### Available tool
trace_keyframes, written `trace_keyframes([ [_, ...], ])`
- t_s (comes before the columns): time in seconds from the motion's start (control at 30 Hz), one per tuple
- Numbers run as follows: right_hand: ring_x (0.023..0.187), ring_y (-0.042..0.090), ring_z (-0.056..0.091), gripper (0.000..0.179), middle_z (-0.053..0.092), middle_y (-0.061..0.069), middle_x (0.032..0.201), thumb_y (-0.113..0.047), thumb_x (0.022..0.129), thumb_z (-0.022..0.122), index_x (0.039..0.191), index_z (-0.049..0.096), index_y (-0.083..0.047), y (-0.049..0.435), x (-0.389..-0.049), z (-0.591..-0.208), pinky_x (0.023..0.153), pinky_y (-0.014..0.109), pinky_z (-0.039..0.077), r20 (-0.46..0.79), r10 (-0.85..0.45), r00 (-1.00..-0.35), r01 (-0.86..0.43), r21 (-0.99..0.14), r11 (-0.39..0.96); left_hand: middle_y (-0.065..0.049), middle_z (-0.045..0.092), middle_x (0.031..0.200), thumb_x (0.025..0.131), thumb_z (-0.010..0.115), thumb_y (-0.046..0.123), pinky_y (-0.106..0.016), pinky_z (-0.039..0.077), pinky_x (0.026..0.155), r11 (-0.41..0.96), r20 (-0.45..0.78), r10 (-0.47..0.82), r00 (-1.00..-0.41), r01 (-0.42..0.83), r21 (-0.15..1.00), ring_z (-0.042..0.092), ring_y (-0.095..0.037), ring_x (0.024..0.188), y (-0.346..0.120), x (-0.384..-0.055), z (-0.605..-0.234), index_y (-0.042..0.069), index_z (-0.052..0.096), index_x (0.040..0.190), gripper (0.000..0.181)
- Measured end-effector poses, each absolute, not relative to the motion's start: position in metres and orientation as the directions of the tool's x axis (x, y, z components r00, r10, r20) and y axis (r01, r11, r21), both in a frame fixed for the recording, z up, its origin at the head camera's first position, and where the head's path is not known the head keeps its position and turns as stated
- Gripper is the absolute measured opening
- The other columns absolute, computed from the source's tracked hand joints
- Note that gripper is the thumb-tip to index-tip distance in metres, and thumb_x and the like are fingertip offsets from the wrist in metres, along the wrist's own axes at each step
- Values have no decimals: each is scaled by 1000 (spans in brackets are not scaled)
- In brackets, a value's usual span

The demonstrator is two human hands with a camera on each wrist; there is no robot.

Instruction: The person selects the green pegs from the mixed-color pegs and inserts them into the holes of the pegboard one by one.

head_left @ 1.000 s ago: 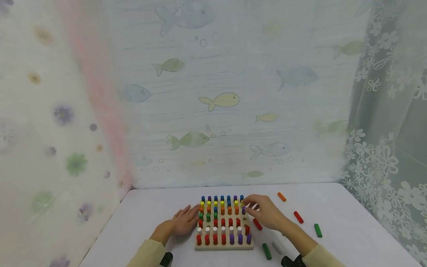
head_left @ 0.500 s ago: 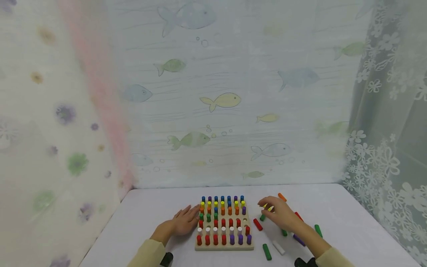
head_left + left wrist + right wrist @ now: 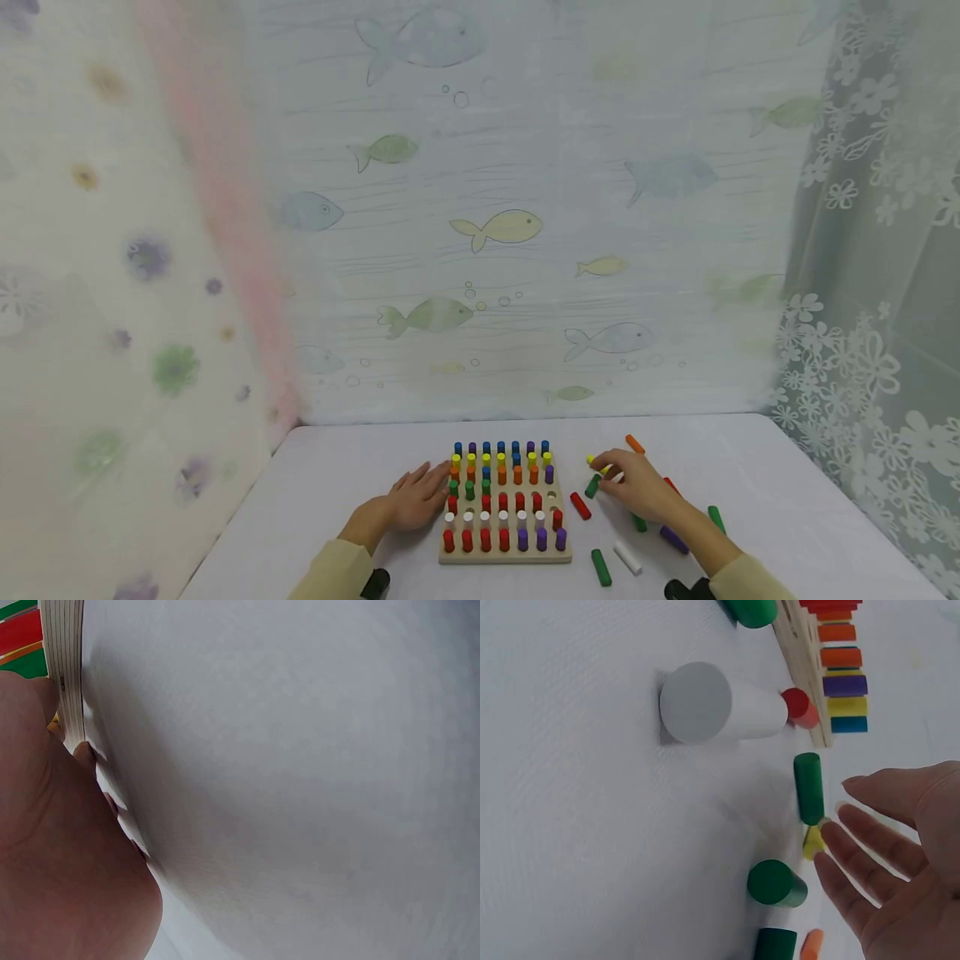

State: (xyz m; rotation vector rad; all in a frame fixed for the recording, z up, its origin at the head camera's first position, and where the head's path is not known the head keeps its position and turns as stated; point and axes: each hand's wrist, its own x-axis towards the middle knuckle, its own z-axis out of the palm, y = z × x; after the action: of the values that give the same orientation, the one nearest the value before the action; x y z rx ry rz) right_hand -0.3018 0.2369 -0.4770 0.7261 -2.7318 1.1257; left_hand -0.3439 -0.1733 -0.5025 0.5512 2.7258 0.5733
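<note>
A wooden pegboard [image 3: 504,561] stands on the table, filled with rows of coloured pegs; a few holes at its right side and middle are bare. My left hand [image 3: 411,502] lies flat beside the board, fingertips at its left edge. To the right of the board, my right hand [image 3: 639,483] hovers low over loose pegs, thumb and fingers apart with nothing between them. Just at its fingertips lie a green peg [image 3: 592,486] and a yellow peg [image 3: 592,459]. In the right wrist view the fingers [image 3: 859,855] reach toward that green peg [image 3: 808,787].
More loose pegs lie right of the board: a red peg [image 3: 580,505], a white peg [image 3: 627,557], a purple peg [image 3: 673,539], an orange peg [image 3: 634,443] and several green ones. A fish-patterned curtain [image 3: 495,350] hangs behind the table [image 3: 352,446].
My right hand has left the purple peg standing at the board's right edge and moved right, then lowered toward the loose green and yellow pegs. The left hand stays in place.
</note>
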Motion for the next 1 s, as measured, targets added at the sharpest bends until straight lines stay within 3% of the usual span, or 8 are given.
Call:
trace_keyframes([
  [0.33, 89, 23, 65, 22, 70, 17, 110, 1, 89, 71, 112, 70, 4, 235, -307, -484, 71, 23, 54, 218, -385, -897, -430, -638, 639, -4, 23, 170, 108, 27, 58, -64, 3, 124, 840, -214, 443, -870, 320, 438, 9, -37, 157, -177, -353, -514, 20, 23, 164, 68],
  [1.0, 82, 17, 56, 13, 63, 0, 90, 1, 86, 76, 98, 73, -3, 235, -309, -487, 70, 23, 50, 172, -362, -916, -388, -606, 694, -5, 24, 170, 108, 31, 55, -64, 4, 124, 843, -210, 434, -876, 312, 439, 10, -37, 157, -175, -351, -510, 18, 25, 164, 67],
])
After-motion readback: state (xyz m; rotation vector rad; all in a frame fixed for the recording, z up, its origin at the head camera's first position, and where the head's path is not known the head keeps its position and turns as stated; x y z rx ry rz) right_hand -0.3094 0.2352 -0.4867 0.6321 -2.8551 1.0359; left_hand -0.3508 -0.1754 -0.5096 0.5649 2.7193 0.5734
